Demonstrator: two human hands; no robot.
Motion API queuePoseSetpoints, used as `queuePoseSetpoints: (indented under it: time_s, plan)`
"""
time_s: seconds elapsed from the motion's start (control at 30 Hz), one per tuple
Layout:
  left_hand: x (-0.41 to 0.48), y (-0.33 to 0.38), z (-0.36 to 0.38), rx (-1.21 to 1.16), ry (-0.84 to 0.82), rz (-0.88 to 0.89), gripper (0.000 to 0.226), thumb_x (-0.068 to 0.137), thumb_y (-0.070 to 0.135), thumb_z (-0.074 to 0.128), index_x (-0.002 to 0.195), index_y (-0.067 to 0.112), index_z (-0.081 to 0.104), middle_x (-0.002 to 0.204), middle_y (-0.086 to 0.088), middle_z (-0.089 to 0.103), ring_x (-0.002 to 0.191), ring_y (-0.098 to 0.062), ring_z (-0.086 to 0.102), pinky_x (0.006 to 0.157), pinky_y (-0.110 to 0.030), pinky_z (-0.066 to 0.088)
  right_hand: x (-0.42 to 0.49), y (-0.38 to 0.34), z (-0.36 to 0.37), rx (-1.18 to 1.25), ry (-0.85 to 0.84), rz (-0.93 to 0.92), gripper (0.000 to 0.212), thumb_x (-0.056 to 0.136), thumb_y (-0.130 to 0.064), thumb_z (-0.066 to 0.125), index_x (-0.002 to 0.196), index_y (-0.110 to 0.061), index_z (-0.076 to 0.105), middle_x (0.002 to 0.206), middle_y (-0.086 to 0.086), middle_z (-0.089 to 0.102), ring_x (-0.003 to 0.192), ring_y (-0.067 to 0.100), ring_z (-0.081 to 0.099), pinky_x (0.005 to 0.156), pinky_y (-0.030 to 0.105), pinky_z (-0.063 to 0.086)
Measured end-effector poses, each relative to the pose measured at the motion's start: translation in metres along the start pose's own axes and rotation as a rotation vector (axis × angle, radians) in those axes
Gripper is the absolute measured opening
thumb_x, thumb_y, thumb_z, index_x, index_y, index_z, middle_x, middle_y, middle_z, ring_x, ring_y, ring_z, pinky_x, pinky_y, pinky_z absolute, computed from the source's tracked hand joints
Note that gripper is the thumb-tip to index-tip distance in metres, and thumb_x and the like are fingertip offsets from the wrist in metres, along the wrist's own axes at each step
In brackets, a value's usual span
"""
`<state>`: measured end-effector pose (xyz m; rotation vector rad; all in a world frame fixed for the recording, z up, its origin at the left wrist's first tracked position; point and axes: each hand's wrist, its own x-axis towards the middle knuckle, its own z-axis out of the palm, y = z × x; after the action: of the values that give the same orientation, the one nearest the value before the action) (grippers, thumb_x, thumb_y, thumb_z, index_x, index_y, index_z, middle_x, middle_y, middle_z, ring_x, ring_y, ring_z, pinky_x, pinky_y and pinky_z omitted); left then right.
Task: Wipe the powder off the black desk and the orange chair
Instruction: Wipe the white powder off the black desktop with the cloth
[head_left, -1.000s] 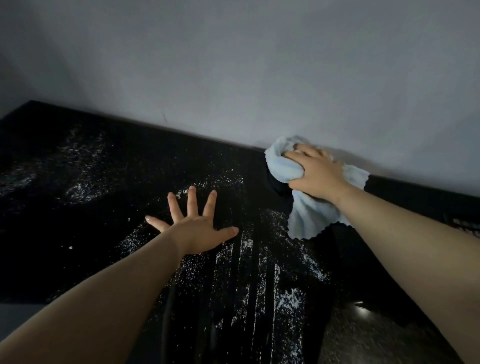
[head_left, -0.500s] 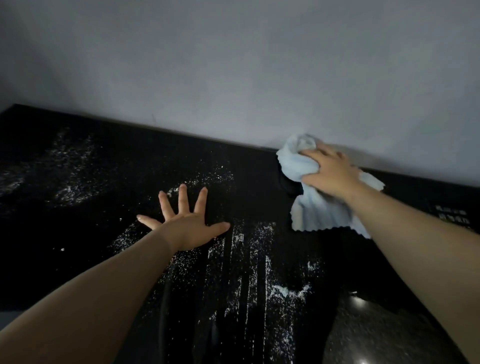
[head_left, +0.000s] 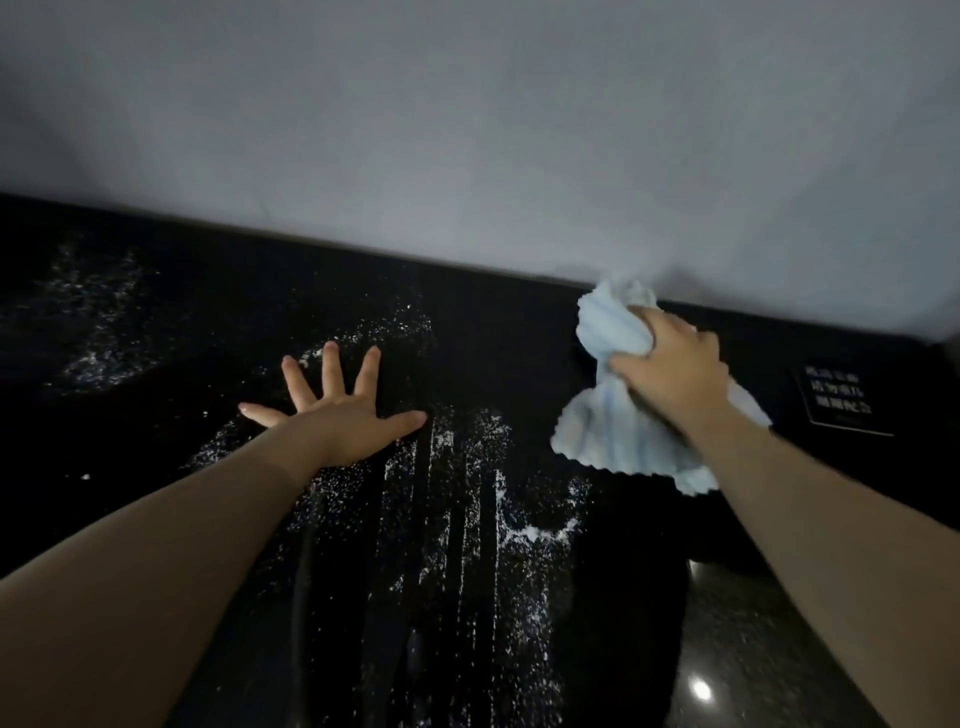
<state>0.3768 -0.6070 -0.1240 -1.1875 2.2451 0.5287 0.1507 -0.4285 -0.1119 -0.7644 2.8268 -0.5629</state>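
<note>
The black desk runs along a grey wall and carries white powder in streaks at its middle and a fainter patch of powder at the far left. My left hand lies flat on the desk with fingers spread, among the powder. My right hand grips a bunched light blue cloth near the back edge of the desk, right of the streaks. The cloth's scalloped hem hangs down to the desk. No orange chair is in view.
The grey wall rises right behind the desk's back edge. A small black sign with pale lettering lies on the desk at the far right. A dark speckled floor with a light's reflection shows at the lower right.
My right hand has carried the cloth to the right along the back edge. The left hand stays flat in the same spot. The view has shifted, bringing the sign into sight.
</note>
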Motion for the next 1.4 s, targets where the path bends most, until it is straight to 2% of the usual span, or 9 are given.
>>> queuePoseSetpoints:
  time_s: [0.2, 0.33, 0.4, 0.67, 0.87, 0.97, 1.07, 1.2, 1.4]
  plan:
    - [-0.003, 0.0, -0.003, 0.011, 0.024, -0.005, 0.091, 0.078, 0.081, 0.029, 0.143, 0.043, -0.022, 0.152, 0.003, -0.035, 0.139, -0.038, -0.029, 0.103, -0.074, -0.001, -0.057, -0.031, 0.032, 0.018, 0.035, -0.175, 0.047, 0.074, -0.036, 0.057, 0.121, -0.038, 0.055, 0.12, -0.002, 0.061, 0.11, 0.03, 0.05, 0.087, 0.039, 0.04]
    - [-0.016, -0.004, 0.011, 0.005, 0.058, 0.027, 0.078, 0.089, 0.069, 0.025, 0.147, 0.039, -0.018, 0.153, 0.005, -0.032, 0.14, -0.031, -0.03, 0.107, -0.07, -0.005, -0.105, -0.051, 0.03, 0.506, -0.205, -0.189, 0.053, 0.06, -0.042, 0.053, 0.113, -0.036, 0.059, 0.099, -0.01, 0.065, 0.1, 0.021, 0.056, 0.085, 0.037, 0.048]
    - [-0.027, -0.007, 0.02, 0.02, 0.035, 0.048, 0.075, 0.092, 0.066, 0.023, 0.147, 0.037, -0.017, 0.153, 0.006, -0.032, 0.141, -0.029, -0.029, 0.108, -0.067, -0.006, -0.103, -0.042, 0.014, 0.721, -0.075, -0.052, 0.052, 0.058, -0.037, 0.055, 0.109, -0.032, 0.061, 0.089, -0.01, 0.065, 0.09, 0.017, 0.058, 0.079, 0.027, 0.047]
    - [-0.048, -0.027, 0.034, 0.001, 0.095, 0.157, 0.058, 0.1, 0.048, 0.019, 0.151, 0.031, -0.005, 0.158, 0.011, -0.017, 0.145, -0.022, -0.019, 0.114, -0.059, -0.005, -0.127, 0.005, 0.025, 0.102, 0.141, -0.013, 0.032, 0.074, -0.038, 0.041, 0.099, -0.031, 0.059, 0.096, 0.0, 0.066, 0.095, 0.032, 0.058, 0.082, 0.044, 0.049]
    - [-0.056, -0.034, 0.053, 0.038, 0.203, 0.191, 0.059, 0.101, 0.044, 0.019, 0.151, 0.028, -0.005, 0.158, 0.013, -0.014, 0.146, -0.019, -0.017, 0.116, -0.054, -0.004, -0.169, -0.056, 0.048, 0.679, -0.122, -0.153, 0.033, 0.068, -0.036, 0.051, 0.099, -0.037, 0.06, 0.092, -0.012, 0.065, 0.09, 0.008, 0.061, 0.079, 0.035, 0.053]
    - [-0.058, -0.036, 0.06, 0.053, 0.257, 0.214, 0.059, 0.101, 0.045, 0.018, 0.151, 0.029, -0.007, 0.158, 0.013, -0.014, 0.145, -0.017, -0.018, 0.117, -0.051, -0.006, -0.153, -0.056, 0.023, 0.992, 0.031, -0.063, 0.033, 0.063, -0.023, 0.055, 0.095, -0.031, 0.06, 0.079, -0.019, 0.062, 0.07, -0.004, 0.057, 0.069, 0.011, 0.046]
    - [-0.057, -0.04, 0.062, 0.063, 0.29, 0.238, 0.058, 0.101, 0.045, 0.018, 0.15, 0.031, -0.009, 0.158, 0.014, -0.014, 0.145, -0.016, -0.018, 0.117, -0.049, -0.007, -0.113, -0.038, 0.005, 0.73, 0.172, -0.035, 0.043, 0.067, -0.03, 0.055, 0.108, -0.023, 0.06, 0.088, -0.015, 0.061, 0.089, 0.007, 0.056, 0.082, 0.014, 0.045]
    - [-0.055, -0.045, 0.059, 0.08, 0.277, 0.261, 0.057, 0.101, 0.044, 0.018, 0.15, 0.032, -0.008, 0.158, 0.015, -0.014, 0.145, -0.016, -0.018, 0.118, -0.048, -0.007, -0.077, -0.042, 0.021, 0.027, -0.114, -0.033, 0.056, 0.081, -0.035, 0.054, 0.134, -0.04, 0.036, 0.145, -0.011, 0.035, 0.128, 0.033, 0.033, 0.099, 0.052, 0.035]
    - [-0.053, -0.045, 0.058, 0.069, 0.274, 0.257, 0.058, 0.101, 0.043, 0.021, 0.151, 0.032, -0.006, 0.158, 0.015, -0.012, 0.146, -0.016, -0.016, 0.118, -0.049, -0.006, -0.097, -0.07, 0.041, -0.179, -0.322, -0.429, 0.062, 0.081, -0.034, 0.058, 0.139, -0.045, 0.037, 0.149, -0.015, 0.034, 0.133, 0.027, 0.028, 0.102, 0.045, 0.033]
